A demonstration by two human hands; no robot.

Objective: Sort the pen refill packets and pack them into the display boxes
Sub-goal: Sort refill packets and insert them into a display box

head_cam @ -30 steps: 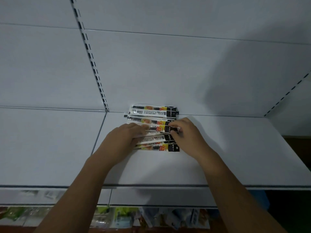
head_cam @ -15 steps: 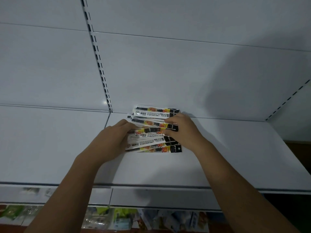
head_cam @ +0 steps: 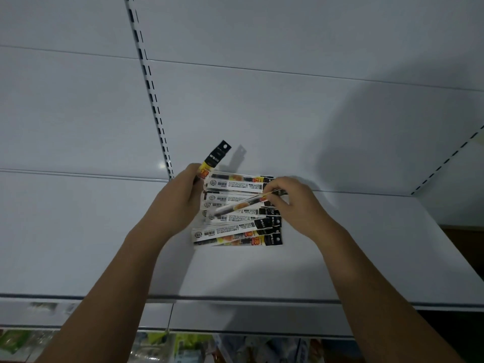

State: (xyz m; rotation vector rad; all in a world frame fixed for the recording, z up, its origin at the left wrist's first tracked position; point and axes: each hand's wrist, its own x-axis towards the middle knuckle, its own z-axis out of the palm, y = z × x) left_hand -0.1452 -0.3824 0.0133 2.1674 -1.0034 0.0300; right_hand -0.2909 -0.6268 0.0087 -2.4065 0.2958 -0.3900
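Note:
Several long pen refill packets (head_cam: 237,230), white with black and yellow ends, lie fanned in a loose pile on the white shelf (head_cam: 262,271) against its back panel. My left hand (head_cam: 178,203) grips one packet (head_cam: 216,157) upright, its black hanging tab sticking up above my fingers. My right hand (head_cam: 293,203) pinches the right end of another packet (head_cam: 243,205), lifted edge-on and tilted over the pile. No display box shows in this view.
A slotted upright (head_cam: 154,106) runs down the back panel to the left of the pile. The shelf's front edge (head_cam: 235,299) crosses below my forearms. Packaged goods (head_cam: 162,347) hang on a lower level. A side panel (head_cam: 450,184) closes the shelf at right.
Both hands had been pressing on the pile. Since then my left hand has lifted one packet upright, and my right hand has raised another packet by its end.

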